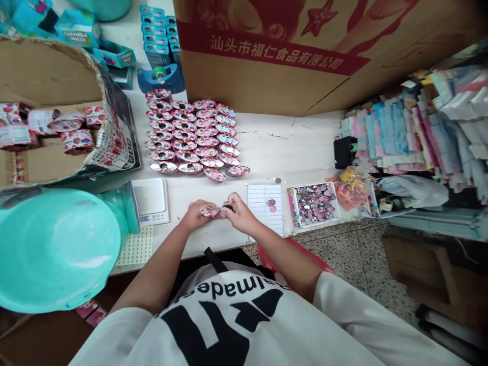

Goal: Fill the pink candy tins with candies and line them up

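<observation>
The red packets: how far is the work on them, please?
The standing rows look done, with dark or pink round spots on top. The left hand holds one packet; the right hand holds a dark disc beside it. Probably remaining: packets in the carton, though their state is unclear. Many loose discs lie boxed.

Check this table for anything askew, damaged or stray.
The open carton has a torn, ragged rim. Right of the packs, dark crack-like lines mark the tabletop. Loose discs lie on and near the lined sheet, outside the disc box.
</observation>
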A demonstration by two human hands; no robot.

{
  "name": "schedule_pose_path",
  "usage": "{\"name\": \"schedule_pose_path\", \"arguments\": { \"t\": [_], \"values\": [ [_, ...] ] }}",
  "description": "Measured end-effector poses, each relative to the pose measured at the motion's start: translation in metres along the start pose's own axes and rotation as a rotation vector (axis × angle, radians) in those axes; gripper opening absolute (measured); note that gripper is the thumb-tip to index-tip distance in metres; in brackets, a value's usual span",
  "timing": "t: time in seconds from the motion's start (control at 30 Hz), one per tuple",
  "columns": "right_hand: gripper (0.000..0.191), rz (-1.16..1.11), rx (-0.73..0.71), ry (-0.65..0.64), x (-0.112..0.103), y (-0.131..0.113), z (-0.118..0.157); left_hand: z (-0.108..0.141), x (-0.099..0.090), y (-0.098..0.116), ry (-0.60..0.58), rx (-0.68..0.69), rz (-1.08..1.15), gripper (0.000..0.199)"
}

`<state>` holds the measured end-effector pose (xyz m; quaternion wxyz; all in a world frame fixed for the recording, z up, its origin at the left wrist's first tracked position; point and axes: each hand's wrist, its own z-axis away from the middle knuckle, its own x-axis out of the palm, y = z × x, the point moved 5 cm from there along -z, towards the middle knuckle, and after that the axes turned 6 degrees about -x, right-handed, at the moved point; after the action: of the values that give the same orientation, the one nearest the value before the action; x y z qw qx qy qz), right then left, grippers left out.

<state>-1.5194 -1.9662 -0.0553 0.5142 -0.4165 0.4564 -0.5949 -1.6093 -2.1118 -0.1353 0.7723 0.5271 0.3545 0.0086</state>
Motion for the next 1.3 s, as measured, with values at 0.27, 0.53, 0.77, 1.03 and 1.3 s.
{"name": "schedule_pose_path", "arguments": {
  "t": [0.27, 0.53, 0.77, 1.03, 1.3],
  "values": [
    [0.017, 0.377, 0.169, 0.009, -0.027, 0.027, 0.019, -0.001, -0.002, 0.001, 0.0, 0.019, 0.023, 0.035],
    [0.022, 0.365, 0.157, -0.097, -0.019, 0.049, -0.006, 0.001, 0.0, -0.002, -0.008, -0.013, -0.003, 0.035],
    [0.024, 0.247, 0.072, -0.368, -0.02, 0.054, -0.035, 0.001, 0.001, -0.004, -0.037, -0.041, -0.011, 0.033],
    [0.023, 0.271, 0.147, -0.132, -0.016, 0.069, -0.004, 0.001, 0.003, -0.007, -0.041, -0.018, 0.017, 0.035],
    [0.022, 0.093, 0.19, 0.11, 0.0, 0.086, 0.012, 0.002, 0.004, -0.007, -0.024, -0.028, -0.018, 0.037]
  ]
}}
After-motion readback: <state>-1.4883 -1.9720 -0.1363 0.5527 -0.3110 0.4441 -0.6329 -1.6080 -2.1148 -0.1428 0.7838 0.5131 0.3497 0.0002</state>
